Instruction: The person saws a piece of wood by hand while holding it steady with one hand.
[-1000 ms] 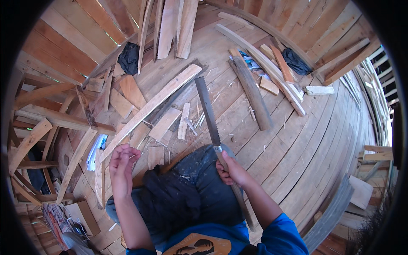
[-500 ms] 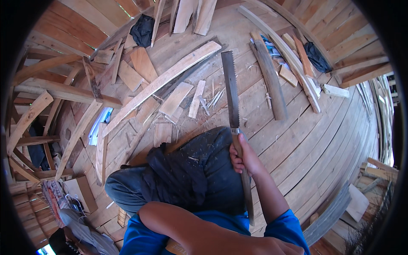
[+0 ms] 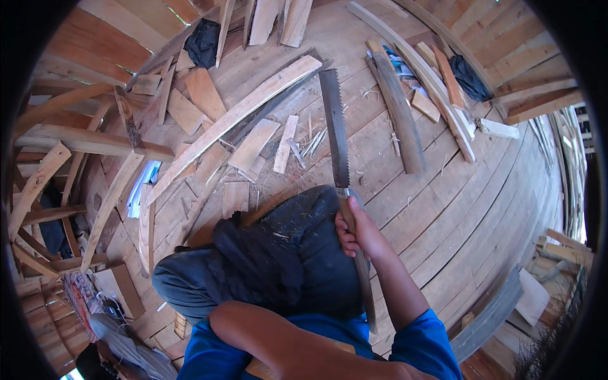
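Observation:
My right hand [image 3: 360, 233] is closed around the wooden handle of a handsaw [image 3: 335, 130]. The saw stands up and away from me beside my right knee, its toothed edge to the right. The long handle runs back below my fist toward my hip. My bent left arm [image 3: 272, 339] crosses in front of my chest toward the right shoulder; its hand is out of the picture. Dark cloth [image 3: 253, 263] lies over my crossed legs, with wood shavings on the trousers.
A long pale board [image 3: 234, 126] lies ahead on the plank floor, among offcuts [image 3: 255, 144] and splinters. More timbers [image 3: 399, 114] lie far right. A wooden frame [image 3: 95, 142] stands left, near a cardboard box [image 3: 120, 291]. Another person [image 3: 130, 345] is at lower left.
The whole view has shifted slightly, so the floor pieces sit a little farther left. My right hand keeps its hold on the saw, and my left arm stays folded across me.

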{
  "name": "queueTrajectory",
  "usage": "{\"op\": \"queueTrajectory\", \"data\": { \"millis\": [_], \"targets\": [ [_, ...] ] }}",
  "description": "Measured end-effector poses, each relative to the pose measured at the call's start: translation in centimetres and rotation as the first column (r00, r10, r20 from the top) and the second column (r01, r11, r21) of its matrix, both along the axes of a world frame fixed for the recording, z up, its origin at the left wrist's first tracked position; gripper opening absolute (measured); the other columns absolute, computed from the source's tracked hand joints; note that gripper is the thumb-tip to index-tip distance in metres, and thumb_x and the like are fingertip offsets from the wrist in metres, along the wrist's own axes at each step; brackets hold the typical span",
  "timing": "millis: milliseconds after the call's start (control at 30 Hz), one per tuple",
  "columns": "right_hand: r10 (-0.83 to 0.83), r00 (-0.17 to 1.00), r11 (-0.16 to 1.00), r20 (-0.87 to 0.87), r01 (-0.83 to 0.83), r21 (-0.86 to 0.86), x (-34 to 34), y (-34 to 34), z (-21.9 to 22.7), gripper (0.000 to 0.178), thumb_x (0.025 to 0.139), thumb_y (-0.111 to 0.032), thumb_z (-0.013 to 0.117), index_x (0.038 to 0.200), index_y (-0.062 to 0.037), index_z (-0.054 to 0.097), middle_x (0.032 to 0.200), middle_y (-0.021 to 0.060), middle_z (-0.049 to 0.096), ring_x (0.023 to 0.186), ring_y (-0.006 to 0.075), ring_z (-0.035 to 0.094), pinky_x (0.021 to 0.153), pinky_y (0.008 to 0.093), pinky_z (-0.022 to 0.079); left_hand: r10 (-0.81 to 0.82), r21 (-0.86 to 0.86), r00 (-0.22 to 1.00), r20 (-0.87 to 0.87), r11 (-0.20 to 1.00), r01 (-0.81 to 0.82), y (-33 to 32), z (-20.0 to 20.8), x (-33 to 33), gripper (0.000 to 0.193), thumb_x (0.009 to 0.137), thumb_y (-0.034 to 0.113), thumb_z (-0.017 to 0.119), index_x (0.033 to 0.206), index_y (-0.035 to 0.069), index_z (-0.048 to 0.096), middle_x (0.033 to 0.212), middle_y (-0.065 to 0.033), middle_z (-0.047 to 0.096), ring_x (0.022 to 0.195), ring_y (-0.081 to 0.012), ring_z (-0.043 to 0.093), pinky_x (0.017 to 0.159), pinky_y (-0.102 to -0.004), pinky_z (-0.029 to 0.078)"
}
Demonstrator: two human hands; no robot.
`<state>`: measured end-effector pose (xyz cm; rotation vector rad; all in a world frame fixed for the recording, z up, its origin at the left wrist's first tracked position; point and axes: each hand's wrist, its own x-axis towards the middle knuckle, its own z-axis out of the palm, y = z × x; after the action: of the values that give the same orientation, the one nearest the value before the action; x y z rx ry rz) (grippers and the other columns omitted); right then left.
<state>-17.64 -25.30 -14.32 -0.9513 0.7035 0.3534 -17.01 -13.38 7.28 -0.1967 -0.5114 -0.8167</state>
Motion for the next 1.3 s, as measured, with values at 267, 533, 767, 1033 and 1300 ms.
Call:
{"op": "queueTrajectory", "data": {
  "millis": [267,533,767,1033,1300],
  "targets": [
    [-0.003,1.000,1.000,-0.011,0.004,0.026,-0.2,-0.2,0.2,0.062,0.093,-0.069,0.030,0.070,-0.0118,0.035,0.051,-0.0030,0.027,0.038,0.0085,0.026,0.035,0.0267,0.031,-0.091,-0.099,0.995,0.045,0.991,0.095,-1.1,-1.8,-0.5,0.039,0.086,0.033,0.056,0.086,-0.005,0.060,0.068,-0.0128,0.059,0.052,-0.0273,0.054,0.050,-0.0386,0.036],
    [0.001,1.000,0.998,0.022,-0.003,0.061,-0.4,-0.6,-0.1,0.061,0.094,-0.067,0.031,0.070,-0.0110,0.037,0.050,-0.0023,0.029,0.038,0.0087,0.027,0.036,0.0273,0.031,-0.193,-0.039,0.977,-0.086,0.981,0.190,-1.6,-2.0,-1.4,0.038,0.083,0.032,0.058,0.086,-0.006,0.060,0.067,-0.0128,0.059,0.052,-0.0278,0.053,0.049,-0.0383,0.036],
    [-0.018,0.999,0.993,0.037,0.014,0.113,-0.4,-1.7,-0.2,0.060,0.094,-0.067,0.033,0.071,-0.0112,0.038,0.051,-0.0028,0.030,0.037,0.0079,0.028,0.035,0.0256,0.028,-0.037,0.109,0.994,-0.100,0.993,0.047,-3.8,-3.3,-2.2,0.038,0.081,0.031,0.059,0.084,-0.006,0.059,0.067,-0.0147,0.059,0.051,-0.0303,0.054,0.047,-0.0400,0.038],
    [-0.695,0.717,0.554,0.055,0.583,-0.594,-3.3,-22.9,-8.1,0.020,0.088,-0.019,0.064,0.079,-0.0112,0.048,0.056,-0.0048,0.036,0.039,0.0068,0.034,0.035,0.0243,0.026,-0.379,-0.033,0.891,-0.249,0.923,0.383,-7.8,-5.4,-0.4,0.041,0.080,0.033,0.059,0.084,-0.007,0.060,0.069,-0.0170,0.061,0.051,-0.0298,0.055,0.045,-0.0396,0.039],
    [-0.845,0.534,0.062,0.013,0.122,-0.991,-11.5,-42.4,-15.5,0.045,0.073,-0.028,0.074,0.110,-0.0026,0.064,0.064,0.0038,0.053,0.045,0.0148,0.046,0.042,0.0291,0.039,-0.308,0.065,0.893,-0.327,0.936,0.347,-11.2,-9.2,1.9,0.042,0.078,0.034,0.059,0.086,-0.007,0.062,0.068,-0.0169,0.062,0.053,-0.0290,0.057,0.050,-0.0400,0.043]
  ]
}}
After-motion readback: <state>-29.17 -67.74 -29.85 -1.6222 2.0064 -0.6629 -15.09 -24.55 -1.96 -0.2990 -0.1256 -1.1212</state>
